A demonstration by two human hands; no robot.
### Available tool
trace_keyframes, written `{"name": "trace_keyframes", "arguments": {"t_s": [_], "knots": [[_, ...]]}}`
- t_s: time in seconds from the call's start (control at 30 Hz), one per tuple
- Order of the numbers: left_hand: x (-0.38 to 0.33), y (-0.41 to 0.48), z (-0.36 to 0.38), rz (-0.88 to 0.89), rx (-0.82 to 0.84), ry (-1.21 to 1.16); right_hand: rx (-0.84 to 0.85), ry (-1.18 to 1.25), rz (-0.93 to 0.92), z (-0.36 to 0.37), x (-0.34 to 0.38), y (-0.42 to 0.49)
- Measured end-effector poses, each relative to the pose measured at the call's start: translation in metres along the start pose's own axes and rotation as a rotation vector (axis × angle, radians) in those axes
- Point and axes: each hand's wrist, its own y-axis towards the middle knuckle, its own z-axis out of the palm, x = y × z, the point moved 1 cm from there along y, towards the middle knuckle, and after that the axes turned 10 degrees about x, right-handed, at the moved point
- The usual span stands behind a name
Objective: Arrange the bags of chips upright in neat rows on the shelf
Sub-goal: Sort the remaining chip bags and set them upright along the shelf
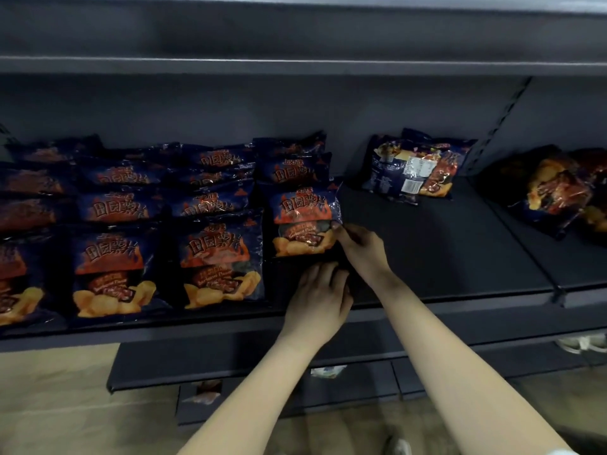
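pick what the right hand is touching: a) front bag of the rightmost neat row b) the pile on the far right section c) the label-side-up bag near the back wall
a: the right hand pinches the right edge of the front bag, well clear of the label-side-up bag.

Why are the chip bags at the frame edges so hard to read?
Head view: dim light; the far-left chip bags and the far-right pile are smeared at the wide-angle edges, the shelf's front lip bows, and glare flecks the front chip bag by the right hand.
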Motion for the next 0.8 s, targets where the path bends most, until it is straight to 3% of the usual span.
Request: {"name": "trace_keyframes", "arguments": {"t_s": [0.13, 0.4, 0.8], "knots": [[-0.001, 0.0, -0.001, -0.016, -0.012, 0.021, 0.056, 0.005, -0.001, -0.002, -0.001, 0.001], [-0.003, 0.0, -0.006, 0.008, -0.082, -0.075, 0.105, 0.329, 0.05, -0.019, -0.016, 0.006], [-0.077, 0.094, -0.014, -0.076, -0.195, -0.241, -0.042, 0.185, -0.122, -0.123, -0.047, 0.029]]}}
